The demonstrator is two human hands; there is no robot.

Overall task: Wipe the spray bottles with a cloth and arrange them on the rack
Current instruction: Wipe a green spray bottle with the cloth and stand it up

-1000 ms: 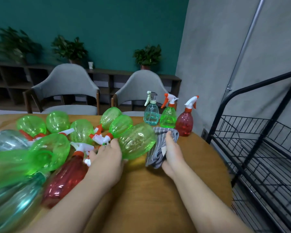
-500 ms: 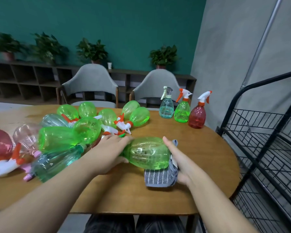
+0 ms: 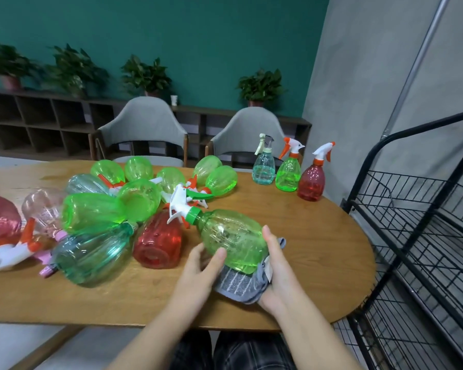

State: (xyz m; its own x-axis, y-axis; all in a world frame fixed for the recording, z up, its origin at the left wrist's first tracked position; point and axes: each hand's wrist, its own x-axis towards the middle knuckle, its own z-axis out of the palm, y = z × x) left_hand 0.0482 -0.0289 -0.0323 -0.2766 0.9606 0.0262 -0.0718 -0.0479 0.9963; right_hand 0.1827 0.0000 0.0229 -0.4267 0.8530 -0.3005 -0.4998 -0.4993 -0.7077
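early days: one bottle in hand, the rack still bare

i am holding a green spray bottle (image 3: 233,240) just above the table (image 3: 318,263), tilted, its white trigger head pointing up and away from me. my left hand (image 3: 198,273) cups its lower side, fingers and thumb curled against the plastic. my right hand (image 3: 277,273) holds the grey striped cloth (image 3: 238,285) under the bottle's base and wraps up its far side, thumb pressed on the green body. the two hands sit close together, both clamped on this one bottle.

i judge the job barely begun. three bottles stand upright (image 3: 288,173) at the far right of the table, near the rack; whether they are already wiped i cannot tell. a big heap of green, red, pink and clear bottles (image 3: 123,209) lies on its side to my left, waiting. the black wire rack (image 3: 417,222) on my right shows no bottles on the shelves i can see, so all the arranging is left.
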